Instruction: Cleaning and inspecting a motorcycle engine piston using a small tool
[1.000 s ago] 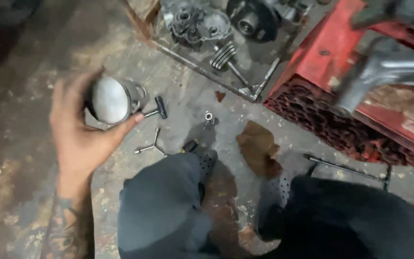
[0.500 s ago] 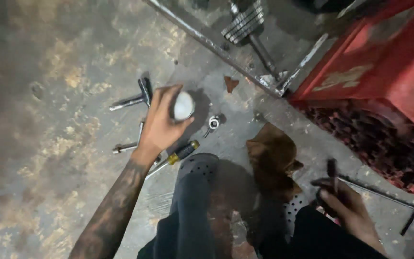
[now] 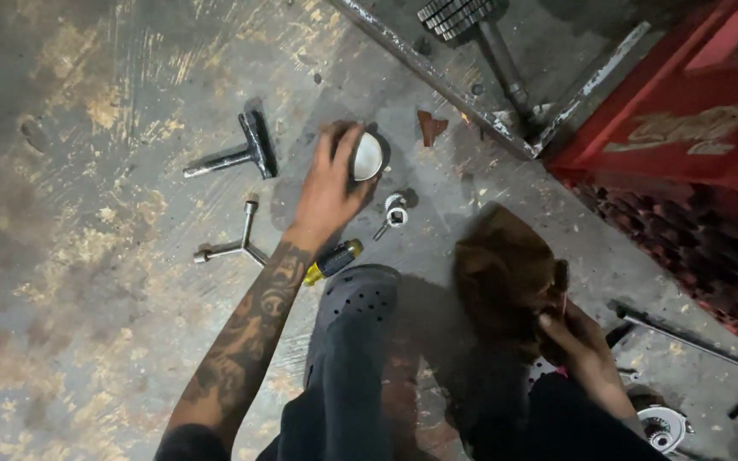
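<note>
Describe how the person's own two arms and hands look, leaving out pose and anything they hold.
Both are bare, with no gloves or sleeves showing. The left hand leads to a forearm covered in dark tattoo patterns from wrist to elbow. The right hand shows no markings; little of its arm is in view.

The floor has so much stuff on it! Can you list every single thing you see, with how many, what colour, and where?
round silver metal cylinder part: one, silver, on the floor under the left hand
dark metal T-shaped tool: one, dark grey, left of the cylinder
grey three-armed wrench: one, grey, near the left forearm
yellow-and-black screwdriver handle: one, beside the left wrist
small silver socket piece: one, right of the left hand
brown cloth rag: one, brown, at the right hand
red plastic crate: one, red, upper right
long thin metal rod: one, grey, lower right
left hand: fingers around the cylinder
right hand: gripping the rag
</note>
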